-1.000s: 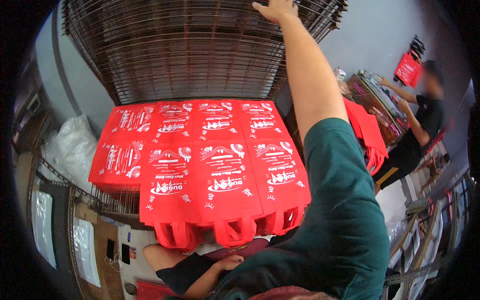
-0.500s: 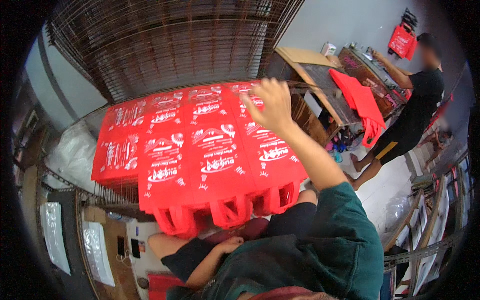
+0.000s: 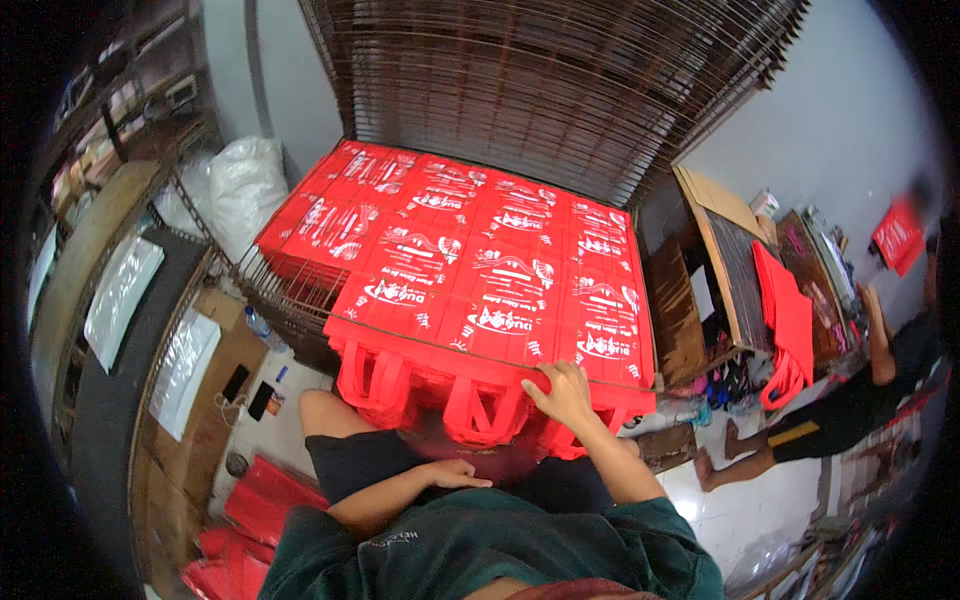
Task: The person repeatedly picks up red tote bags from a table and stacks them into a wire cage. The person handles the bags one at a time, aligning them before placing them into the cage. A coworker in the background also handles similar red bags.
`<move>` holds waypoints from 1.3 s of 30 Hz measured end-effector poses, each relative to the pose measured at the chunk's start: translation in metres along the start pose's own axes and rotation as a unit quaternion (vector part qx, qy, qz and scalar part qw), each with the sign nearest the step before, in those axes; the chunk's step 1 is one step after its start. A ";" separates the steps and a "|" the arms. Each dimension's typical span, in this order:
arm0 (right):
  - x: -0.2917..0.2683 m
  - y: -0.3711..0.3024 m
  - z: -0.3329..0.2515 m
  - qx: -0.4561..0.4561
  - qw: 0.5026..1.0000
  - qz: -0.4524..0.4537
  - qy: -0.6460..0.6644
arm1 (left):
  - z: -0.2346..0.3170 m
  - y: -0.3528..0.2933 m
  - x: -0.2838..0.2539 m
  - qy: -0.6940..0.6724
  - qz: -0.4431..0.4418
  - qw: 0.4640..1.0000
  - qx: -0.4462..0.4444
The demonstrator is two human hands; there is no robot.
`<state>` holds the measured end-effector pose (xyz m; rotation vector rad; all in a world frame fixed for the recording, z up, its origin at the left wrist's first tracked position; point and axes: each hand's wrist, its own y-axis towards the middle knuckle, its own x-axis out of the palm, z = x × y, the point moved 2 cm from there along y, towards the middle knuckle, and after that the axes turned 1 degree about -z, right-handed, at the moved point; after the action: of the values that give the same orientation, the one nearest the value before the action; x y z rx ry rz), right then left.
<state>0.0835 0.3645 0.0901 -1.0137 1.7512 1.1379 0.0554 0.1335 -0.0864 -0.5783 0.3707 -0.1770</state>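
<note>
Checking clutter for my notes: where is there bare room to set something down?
Bare white floor tile shows between the right sleeve and the co-worker's feet. A narrow strip of the side table shows between cardboard and folded red bags. Crowded in front: printed red bags spread wide, the right hand at their near edge.

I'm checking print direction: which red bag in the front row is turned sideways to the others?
The leftmost red bag: its print runs crosswise to its neighbours', while handles hang below the other three.
</note>
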 end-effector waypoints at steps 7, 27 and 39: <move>-0.041 -0.017 0.006 -0.023 0.998 0.065 0.006 | 0.003 -0.002 -0.002 -0.030 -0.022 0.999 0.001; -0.180 -0.041 0.286 0.403 0.877 0.191 -0.180 | 0.005 -0.003 -0.006 -0.015 0.053 0.998 -0.029; -0.278 -0.087 0.399 0.227 0.467 0.587 0.621 | 0.019 -0.021 0.003 -0.076 0.226 0.970 0.053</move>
<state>0.3399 0.7705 0.2063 0.1346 3.9955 0.1667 0.0644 0.1243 -0.0610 -0.3854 0.3321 0.2837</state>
